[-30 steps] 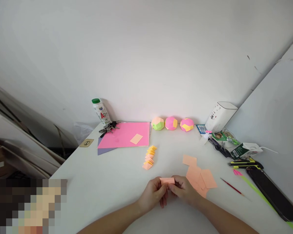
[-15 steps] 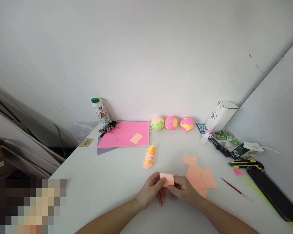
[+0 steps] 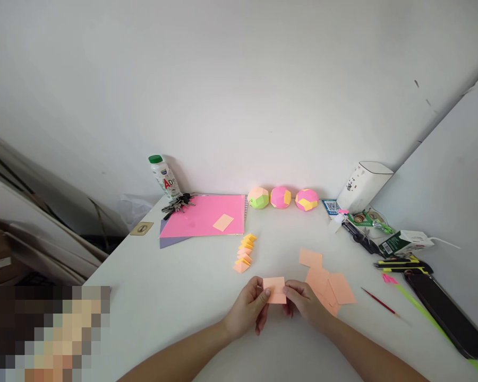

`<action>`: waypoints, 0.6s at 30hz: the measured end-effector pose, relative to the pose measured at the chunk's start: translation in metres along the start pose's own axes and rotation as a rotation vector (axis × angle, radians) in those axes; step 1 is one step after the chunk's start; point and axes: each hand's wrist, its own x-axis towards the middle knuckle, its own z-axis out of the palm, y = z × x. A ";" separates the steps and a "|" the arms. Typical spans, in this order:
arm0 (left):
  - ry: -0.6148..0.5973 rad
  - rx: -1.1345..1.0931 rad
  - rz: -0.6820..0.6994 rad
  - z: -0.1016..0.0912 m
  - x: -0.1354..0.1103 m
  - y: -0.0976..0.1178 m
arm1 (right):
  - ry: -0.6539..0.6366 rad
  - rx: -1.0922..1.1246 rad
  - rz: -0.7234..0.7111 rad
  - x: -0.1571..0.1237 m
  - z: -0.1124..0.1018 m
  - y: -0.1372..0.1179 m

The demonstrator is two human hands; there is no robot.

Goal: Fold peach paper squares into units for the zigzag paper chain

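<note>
A small peach paper square [image 3: 274, 286] with a crease across it is held up over the near part of the table. My left hand [image 3: 250, 305] pinches its left side, thumb on the front face. On the right edge, my right hand [image 3: 304, 302] grips it between thumb and fingers. Several loose peach paper sheets [image 3: 318, 278] lie overlapping just beyond my right hand. Beyond my left hand runs a row of folded yellow and peach paper pieces [image 3: 245, 253].
Three faceted paper balls [image 3: 281, 197] sit by the wall. A pink sheet [image 3: 199, 217], keys [image 3: 178, 206] and a bottle [image 3: 164, 178] are at the back left. To the right are a thin brush [image 3: 382, 302], a cutter [image 3: 402, 265], a phone [image 3: 442, 313] and a white container [image 3: 364, 185].
My right thumb has moved up from the paper's lower edge to its right edge. More of the paper's front and its crease now show. The view has shifted slightly.
</note>
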 end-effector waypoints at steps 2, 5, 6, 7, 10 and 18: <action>0.023 -0.016 0.018 0.000 0.000 -0.001 | 0.002 0.002 0.002 0.001 0.000 0.002; 0.026 -0.066 0.049 0.000 0.001 0.000 | 0.011 -0.011 -0.001 0.001 -0.001 0.006; 0.021 -0.082 0.055 0.000 0.001 0.000 | 0.011 -0.007 -0.004 0.001 -0.001 0.006; 0.016 -0.096 0.059 0.000 0.001 0.001 | 0.009 0.001 -0.007 0.001 -0.002 0.007; 0.008 -0.108 0.047 -0.001 0.001 0.004 | 0.007 0.018 -0.023 0.001 -0.002 0.008; 0.032 -0.080 -0.043 -0.003 0.001 0.005 | -0.016 -0.134 -0.092 -0.001 0.000 0.006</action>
